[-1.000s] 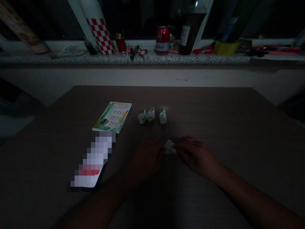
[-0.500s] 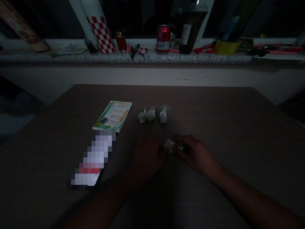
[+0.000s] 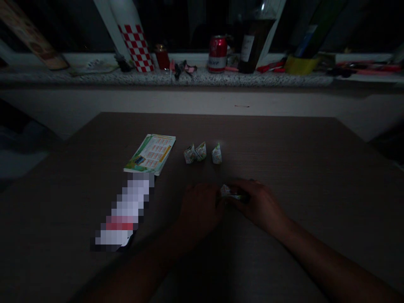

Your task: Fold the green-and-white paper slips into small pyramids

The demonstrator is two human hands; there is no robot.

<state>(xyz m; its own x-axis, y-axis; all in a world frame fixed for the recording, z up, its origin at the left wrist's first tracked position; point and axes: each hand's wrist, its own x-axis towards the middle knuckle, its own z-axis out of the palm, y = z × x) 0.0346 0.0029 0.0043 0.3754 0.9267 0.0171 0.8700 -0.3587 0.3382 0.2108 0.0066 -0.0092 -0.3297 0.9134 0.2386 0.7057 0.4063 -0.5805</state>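
Observation:
Between my two hands is a small piece of folded printed paper (image 3: 225,191), partly covered by fingers. My left hand (image 3: 202,206) pinches its left side, thumb toward me. On the other side my right hand (image 3: 256,195) grips the paper's right part with thumb and fingers. Farther back on the table stand three small folded paper pieces: two touching each other, a left one (image 3: 190,154) and a middle one (image 3: 201,151), and a separate right one (image 3: 216,154). The dim light hides the fine folds.
A stack of printed calendar cards (image 3: 150,153) lies left of the folded pieces on the wooden table (image 3: 277,143). Nearer me is a blurred-out phone-like object (image 3: 126,210). Behind, the granite sill (image 3: 202,78) holds a red can (image 3: 217,54), a dark bottle (image 3: 251,48) and a checkered bottle (image 3: 138,48).
My left hand has shifted slightly right, closer to my right hand. The held paper has been turned or pressed, and less of its face shows. The other pieces stay put.

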